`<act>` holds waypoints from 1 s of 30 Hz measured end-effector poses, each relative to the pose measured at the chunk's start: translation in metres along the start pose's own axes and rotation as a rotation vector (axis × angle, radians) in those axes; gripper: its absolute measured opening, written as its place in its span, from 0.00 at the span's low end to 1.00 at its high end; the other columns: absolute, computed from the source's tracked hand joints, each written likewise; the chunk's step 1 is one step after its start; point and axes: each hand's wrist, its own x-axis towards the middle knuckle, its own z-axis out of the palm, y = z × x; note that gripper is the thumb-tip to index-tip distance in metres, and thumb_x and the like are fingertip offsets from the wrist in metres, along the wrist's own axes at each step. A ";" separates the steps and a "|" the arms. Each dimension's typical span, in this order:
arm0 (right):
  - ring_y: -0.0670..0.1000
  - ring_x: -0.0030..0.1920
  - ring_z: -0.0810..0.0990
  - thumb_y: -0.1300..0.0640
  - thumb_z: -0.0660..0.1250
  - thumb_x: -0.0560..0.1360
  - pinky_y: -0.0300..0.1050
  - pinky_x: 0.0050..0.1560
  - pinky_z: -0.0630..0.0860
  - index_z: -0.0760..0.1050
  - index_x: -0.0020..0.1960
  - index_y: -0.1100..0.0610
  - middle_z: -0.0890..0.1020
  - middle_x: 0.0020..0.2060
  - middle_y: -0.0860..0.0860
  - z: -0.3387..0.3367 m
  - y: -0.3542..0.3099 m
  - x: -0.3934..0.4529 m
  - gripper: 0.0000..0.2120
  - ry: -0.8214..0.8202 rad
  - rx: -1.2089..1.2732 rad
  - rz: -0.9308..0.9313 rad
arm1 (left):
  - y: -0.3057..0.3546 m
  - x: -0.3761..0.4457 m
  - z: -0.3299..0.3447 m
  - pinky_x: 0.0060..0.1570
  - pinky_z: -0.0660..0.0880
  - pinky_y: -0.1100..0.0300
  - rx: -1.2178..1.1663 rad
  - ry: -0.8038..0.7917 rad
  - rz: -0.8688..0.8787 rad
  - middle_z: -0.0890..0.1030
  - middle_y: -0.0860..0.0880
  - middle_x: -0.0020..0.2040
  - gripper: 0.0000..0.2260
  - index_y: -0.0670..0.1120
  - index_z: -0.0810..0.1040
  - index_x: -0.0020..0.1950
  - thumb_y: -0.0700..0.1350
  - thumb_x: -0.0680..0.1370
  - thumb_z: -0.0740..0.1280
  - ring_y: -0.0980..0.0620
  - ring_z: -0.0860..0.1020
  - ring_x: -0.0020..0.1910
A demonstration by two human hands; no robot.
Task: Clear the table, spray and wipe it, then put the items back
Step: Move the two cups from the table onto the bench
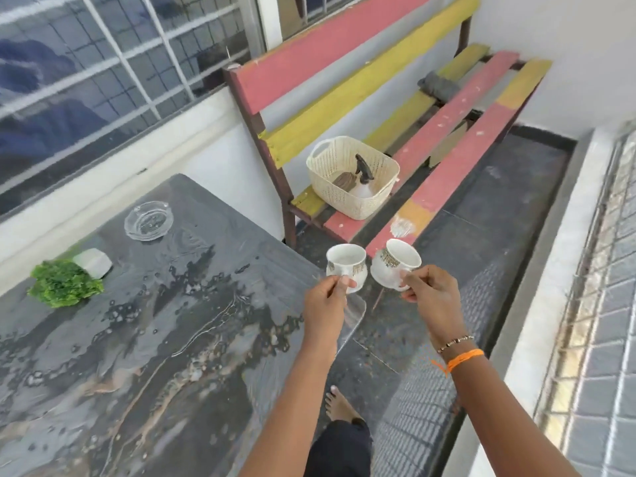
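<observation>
I hold two white cups with gold patterns, one by each handle. My left hand (327,301) grips the left cup (346,266) over the table's right corner. My right hand (432,297) grips the right cup (395,265), tilted, past the table edge and in front of the bench. The dark marbled table (155,339) still carries a glass ashtray (148,220) and a small potted green plant (65,282) lying on its side near the far left. A spray bottle (364,177) and a cloth (344,182) lie in a cream basket (351,182) on the bench.
A red and yellow slatted bench (447,125) stands beyond the table, with a dark folded cloth (438,86) on its seat. A barred window runs along the left wall. A low white ledge and tiled floor lie to the right. My bare foot (339,404) is on the dark floor.
</observation>
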 end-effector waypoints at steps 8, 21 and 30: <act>0.52 0.30 0.78 0.62 0.68 0.73 0.55 0.41 0.79 0.72 0.36 0.67 0.78 0.28 0.58 -0.026 0.019 0.124 0.11 0.086 -0.138 0.107 | 0.005 0.094 0.095 0.27 0.64 0.71 0.118 -0.083 -0.070 0.71 0.55 0.28 0.12 0.49 0.79 0.38 0.45 0.79 0.61 0.60 0.68 0.27; 0.59 0.40 0.80 0.59 0.67 0.72 0.47 0.41 0.73 0.70 0.35 0.57 0.81 0.34 0.58 -0.026 0.112 0.328 0.09 -0.177 -0.492 0.258 | -0.070 0.239 0.216 0.31 0.64 0.69 0.243 -0.011 -0.297 0.77 0.55 0.32 0.11 0.43 0.79 0.42 0.45 0.80 0.60 0.59 0.73 0.33; 0.55 0.37 0.72 0.63 0.68 0.72 0.46 0.38 0.67 0.66 0.37 0.60 0.74 0.34 0.58 -0.007 0.168 0.398 0.10 -0.285 -0.590 0.203 | -0.128 0.281 0.258 0.36 0.66 0.72 0.287 0.085 -0.281 0.82 0.45 0.41 0.10 0.39 0.79 0.47 0.41 0.80 0.61 0.52 0.75 0.40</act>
